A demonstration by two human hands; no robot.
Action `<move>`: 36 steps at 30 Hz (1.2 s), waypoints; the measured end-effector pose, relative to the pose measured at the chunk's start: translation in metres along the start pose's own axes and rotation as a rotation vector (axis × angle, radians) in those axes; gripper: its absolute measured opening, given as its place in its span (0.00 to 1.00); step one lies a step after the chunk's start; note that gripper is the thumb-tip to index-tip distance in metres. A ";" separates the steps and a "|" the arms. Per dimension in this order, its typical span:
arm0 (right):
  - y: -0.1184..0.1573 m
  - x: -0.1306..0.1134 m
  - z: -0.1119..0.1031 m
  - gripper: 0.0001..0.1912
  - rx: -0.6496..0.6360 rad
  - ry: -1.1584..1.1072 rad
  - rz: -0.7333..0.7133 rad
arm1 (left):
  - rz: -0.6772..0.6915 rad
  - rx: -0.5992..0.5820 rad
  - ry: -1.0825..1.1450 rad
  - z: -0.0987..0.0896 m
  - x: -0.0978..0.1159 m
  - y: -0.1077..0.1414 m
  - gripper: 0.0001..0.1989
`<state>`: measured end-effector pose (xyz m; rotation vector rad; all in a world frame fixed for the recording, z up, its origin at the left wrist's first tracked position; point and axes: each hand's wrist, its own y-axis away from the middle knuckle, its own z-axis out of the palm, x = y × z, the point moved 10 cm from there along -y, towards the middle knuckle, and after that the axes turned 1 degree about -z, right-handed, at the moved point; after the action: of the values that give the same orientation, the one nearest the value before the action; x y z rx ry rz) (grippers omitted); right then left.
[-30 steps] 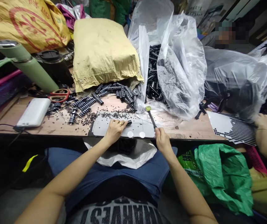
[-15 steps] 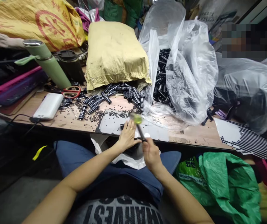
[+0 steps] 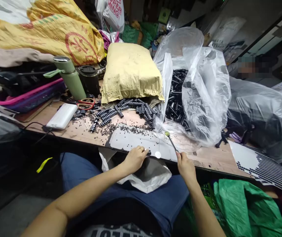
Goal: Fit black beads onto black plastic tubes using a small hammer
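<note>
My left hand (image 3: 134, 160) is closed at the table's front edge, a short black tube-like piece (image 3: 149, 153) poking out from between thumb and fingers. In my right hand (image 3: 186, 167) is the handle of a small hammer (image 3: 172, 142) with a yellow-green head. The hammer's head rests low over the table, to the right of a pale sheet (image 3: 131, 140) strewn with tiny black bits. Beneath my left hand, a white bag (image 3: 144, 180) hangs between my knees with its mouth spread.
Black ringed strips (image 3: 107, 114) lie before a yellow paper sack (image 3: 133, 70). A clear plastic bag (image 3: 203, 95) holds many black tubes (image 3: 176, 98). At left are a green flask (image 3: 73, 79), red-handled scissors (image 3: 86, 103) and a white power bank (image 3: 62, 116).
My left hand has lifted off the sheet, drawn back toward the edge and closed on the black piece. My right hand with the hammer has swung away to the right. The view has tilted up.
</note>
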<state>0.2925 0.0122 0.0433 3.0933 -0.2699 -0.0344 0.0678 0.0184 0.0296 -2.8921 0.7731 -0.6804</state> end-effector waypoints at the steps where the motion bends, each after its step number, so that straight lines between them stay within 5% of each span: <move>1: -0.007 0.011 0.005 0.18 0.000 0.045 0.023 | -0.003 -0.007 0.021 -0.003 -0.003 0.002 0.17; 3: -0.018 0.027 0.015 0.19 0.009 0.096 0.041 | -0.134 0.028 0.036 -0.017 -0.033 -0.004 0.17; 6: -0.030 0.033 0.021 0.20 0.098 0.117 0.000 | -0.531 0.175 0.001 -0.058 -0.124 -0.031 0.22; 9: -0.034 0.015 0.012 0.20 0.254 0.065 -0.122 | -0.782 0.286 -0.104 -0.097 -0.202 -0.062 0.23; 11: -0.032 -0.006 0.004 0.20 0.320 -0.040 -0.220 | -0.828 0.242 -0.164 -0.106 -0.232 -0.082 0.21; 17: -0.034 -0.099 -0.008 0.13 0.265 -0.405 -0.467 | -0.574 0.041 -0.306 -0.085 -0.230 -0.121 0.16; 22: -0.071 -0.197 0.002 0.10 0.121 -0.548 -0.570 | -0.574 -0.017 -0.353 -0.081 -0.233 -0.116 0.18; 27: -0.116 -0.285 0.016 0.18 0.000 -0.463 -0.556 | -0.581 -0.017 -0.260 -0.090 -0.250 -0.110 0.14; 31: -0.134 -0.330 0.022 0.26 -0.040 -0.368 -0.469 | -0.519 -0.033 -0.207 -0.089 -0.255 -0.117 0.09; 36: -0.139 -0.352 0.026 0.17 -0.072 -0.349 -0.433 | -0.494 0.014 -0.144 -0.091 -0.262 -0.118 0.10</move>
<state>-0.0309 0.2091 0.0182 2.9901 0.3887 -0.5811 -0.1207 0.2530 0.0276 -3.0928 0.0292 -0.4929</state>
